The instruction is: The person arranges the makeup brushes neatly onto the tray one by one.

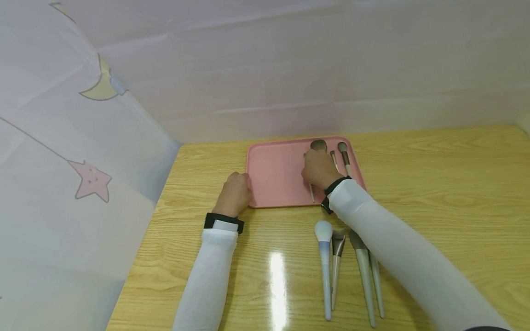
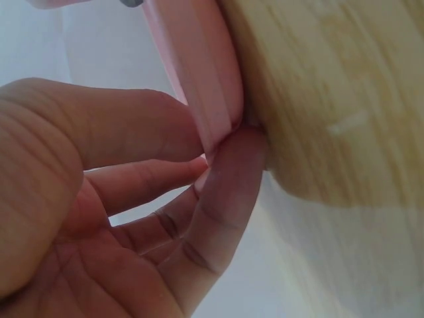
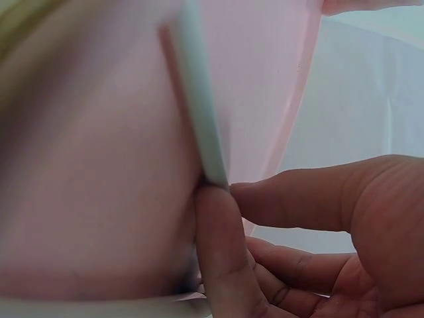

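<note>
A pink tray (image 1: 277, 170) lies at the back of the table. My left hand (image 1: 235, 193) holds its near left corner; in the left wrist view the thumb (image 2: 132, 126) and fingers pinch the rim. Over the tray's right half, my right hand (image 1: 320, 168) pinches a makeup brush by its pale handle (image 3: 199, 99). Beyond that hand shows a dark brush head (image 1: 318, 145), and a thin handle (image 1: 312, 193) sticks out on the near side. Which of these belongs to the pinched brush is hard to tell. Two more brushes, one large (image 1: 344, 154) and one small (image 1: 333, 157), lie on the tray's right.
Several brushes lie on the table in front of the tray: a white-tipped one (image 1: 325, 266), a flat brown one (image 1: 337, 266) and green-handled ones (image 1: 364, 276) partly under the right forearm. A draped cloth (image 1: 265, 69) with printed shapes rises behind and to the left.
</note>
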`<state>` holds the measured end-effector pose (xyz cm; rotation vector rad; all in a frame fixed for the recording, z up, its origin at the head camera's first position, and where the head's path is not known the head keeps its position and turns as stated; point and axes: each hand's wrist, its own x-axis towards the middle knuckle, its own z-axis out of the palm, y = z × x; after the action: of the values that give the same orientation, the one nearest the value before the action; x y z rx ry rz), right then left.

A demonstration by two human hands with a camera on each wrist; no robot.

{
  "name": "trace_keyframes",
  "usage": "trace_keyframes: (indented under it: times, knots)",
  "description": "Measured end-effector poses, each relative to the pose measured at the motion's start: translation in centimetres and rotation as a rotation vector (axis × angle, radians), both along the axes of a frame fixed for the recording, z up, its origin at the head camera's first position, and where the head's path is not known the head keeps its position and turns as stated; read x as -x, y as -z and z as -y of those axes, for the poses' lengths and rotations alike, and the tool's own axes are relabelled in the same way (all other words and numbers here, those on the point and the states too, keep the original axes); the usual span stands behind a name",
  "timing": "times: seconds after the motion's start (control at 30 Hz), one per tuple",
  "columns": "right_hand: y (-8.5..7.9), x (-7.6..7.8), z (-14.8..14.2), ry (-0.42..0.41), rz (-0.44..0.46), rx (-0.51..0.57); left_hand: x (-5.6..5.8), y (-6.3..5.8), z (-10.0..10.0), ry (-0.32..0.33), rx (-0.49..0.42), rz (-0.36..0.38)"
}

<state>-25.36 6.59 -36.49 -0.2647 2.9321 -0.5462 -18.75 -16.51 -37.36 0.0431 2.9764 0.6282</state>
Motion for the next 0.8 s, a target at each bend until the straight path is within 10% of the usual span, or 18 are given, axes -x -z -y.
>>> trace_keyframes:
  times: [0.8]
  knots:
    - [-0.64,-0.87,-0.73,0.001,-0.027,0.081,0.08,-0.19,-0.04,0.019,0.006,-0.02]
